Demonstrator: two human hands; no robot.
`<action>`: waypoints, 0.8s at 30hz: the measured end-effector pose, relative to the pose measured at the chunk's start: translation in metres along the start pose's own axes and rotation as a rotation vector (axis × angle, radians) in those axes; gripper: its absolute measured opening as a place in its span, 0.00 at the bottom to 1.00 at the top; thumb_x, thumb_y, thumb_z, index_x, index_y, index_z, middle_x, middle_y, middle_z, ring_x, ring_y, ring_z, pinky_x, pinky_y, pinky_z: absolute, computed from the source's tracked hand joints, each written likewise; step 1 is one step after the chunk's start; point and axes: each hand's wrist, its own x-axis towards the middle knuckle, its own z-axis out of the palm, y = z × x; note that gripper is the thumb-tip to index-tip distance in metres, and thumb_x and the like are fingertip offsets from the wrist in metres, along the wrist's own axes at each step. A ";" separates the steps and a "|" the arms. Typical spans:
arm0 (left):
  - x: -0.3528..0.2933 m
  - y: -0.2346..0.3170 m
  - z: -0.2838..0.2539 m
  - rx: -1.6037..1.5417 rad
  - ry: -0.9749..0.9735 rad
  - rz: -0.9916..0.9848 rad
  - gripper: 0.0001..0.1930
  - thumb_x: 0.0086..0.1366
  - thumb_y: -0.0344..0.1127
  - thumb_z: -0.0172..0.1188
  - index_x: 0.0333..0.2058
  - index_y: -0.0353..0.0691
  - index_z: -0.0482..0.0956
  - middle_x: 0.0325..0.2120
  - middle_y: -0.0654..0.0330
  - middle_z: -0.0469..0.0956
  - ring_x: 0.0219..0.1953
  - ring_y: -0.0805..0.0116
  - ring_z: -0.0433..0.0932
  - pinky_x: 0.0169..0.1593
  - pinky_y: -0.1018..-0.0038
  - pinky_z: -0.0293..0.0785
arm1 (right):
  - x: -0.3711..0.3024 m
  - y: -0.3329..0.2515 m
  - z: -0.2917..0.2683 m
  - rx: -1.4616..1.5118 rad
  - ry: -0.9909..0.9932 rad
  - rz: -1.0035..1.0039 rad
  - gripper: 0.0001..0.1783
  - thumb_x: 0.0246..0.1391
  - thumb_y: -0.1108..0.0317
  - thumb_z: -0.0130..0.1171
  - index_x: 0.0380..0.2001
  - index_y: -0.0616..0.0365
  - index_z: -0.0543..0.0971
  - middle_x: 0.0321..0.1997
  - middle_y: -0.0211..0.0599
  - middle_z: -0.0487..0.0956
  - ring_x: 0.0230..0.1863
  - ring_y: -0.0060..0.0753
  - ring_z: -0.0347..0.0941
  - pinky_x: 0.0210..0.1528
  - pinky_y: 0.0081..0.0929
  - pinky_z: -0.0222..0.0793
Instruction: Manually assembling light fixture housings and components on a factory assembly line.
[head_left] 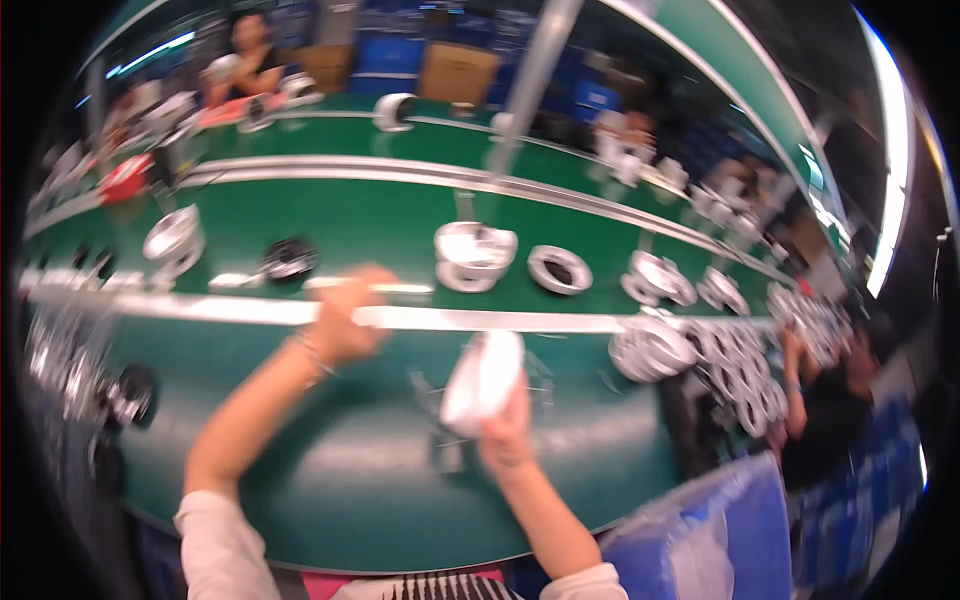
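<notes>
White and rounded, a part (483, 380) is grasped by the right hand (508, 440) above the green tabletop (350, 490). Whether anything is gripped by the left hand (350, 318), near the pale rail (450, 319), cannot be told. Holding seems the step in hand; steady support is called for next.

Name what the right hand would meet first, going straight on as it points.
With the white round part leading, the right hand would likely meet the white rail along the green belt's near edge first; depth is unclear, so it might pass above.
</notes>
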 end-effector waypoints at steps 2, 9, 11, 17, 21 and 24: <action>0.025 -0.063 -0.018 0.364 -0.006 -0.166 0.15 0.47 0.32 0.57 0.35 0.35 0.71 0.35 0.49 0.71 0.41 0.52 0.69 0.45 0.65 0.66 | -0.002 0.004 0.003 0.074 0.028 0.030 0.58 0.24 0.74 0.67 0.59 0.51 0.43 0.59 0.37 0.50 0.58 0.37 0.52 0.55 0.37 0.57; -0.056 -0.248 -0.025 0.812 -0.289 -1.094 0.32 0.52 0.42 0.55 0.53 0.41 0.53 0.53 0.51 0.58 0.57 0.52 0.54 0.51 0.53 0.60 | -0.005 -0.009 -0.001 -0.121 0.096 0.011 0.60 0.24 0.74 0.69 0.59 0.50 0.41 0.59 0.41 0.47 0.59 0.38 0.48 0.55 0.39 0.56; -0.078 -0.287 -0.028 0.761 -0.268 -1.065 0.32 0.52 0.41 0.56 0.53 0.39 0.54 0.51 0.48 0.60 0.55 0.50 0.58 0.52 0.57 0.60 | -0.005 -0.009 0.001 -0.151 0.090 0.018 0.60 0.24 0.74 0.69 0.59 0.51 0.41 0.59 0.41 0.46 0.59 0.38 0.48 0.55 0.39 0.56; -0.035 -0.235 -0.019 0.453 -0.344 -1.173 0.29 0.44 0.34 0.62 0.47 0.35 0.66 0.42 0.46 0.71 0.45 0.53 0.70 0.49 0.66 0.66 | -0.006 -0.001 -0.005 -0.198 0.057 0.024 0.60 0.25 0.74 0.69 0.60 0.51 0.40 0.60 0.41 0.46 0.60 0.38 0.47 0.55 0.39 0.54; -0.049 -0.249 -0.005 0.442 -0.268 -1.058 0.26 0.43 0.32 0.61 0.45 0.35 0.69 0.40 0.50 0.73 0.41 0.57 0.73 0.46 0.68 0.69 | -0.006 0.008 -0.004 -0.136 -0.003 0.066 0.59 0.28 0.74 0.67 0.60 0.52 0.38 0.61 0.42 0.44 0.61 0.40 0.46 0.56 0.40 0.53; -0.037 -0.223 0.009 -0.018 -0.069 -1.274 0.22 0.47 0.29 0.58 0.44 0.33 0.69 0.35 0.51 0.75 0.33 0.65 0.76 0.40 0.72 0.72 | -0.009 0.005 -0.004 -0.066 0.008 0.098 0.58 0.29 0.75 0.66 0.60 0.52 0.38 0.62 0.42 0.44 0.62 0.40 0.45 0.56 0.39 0.53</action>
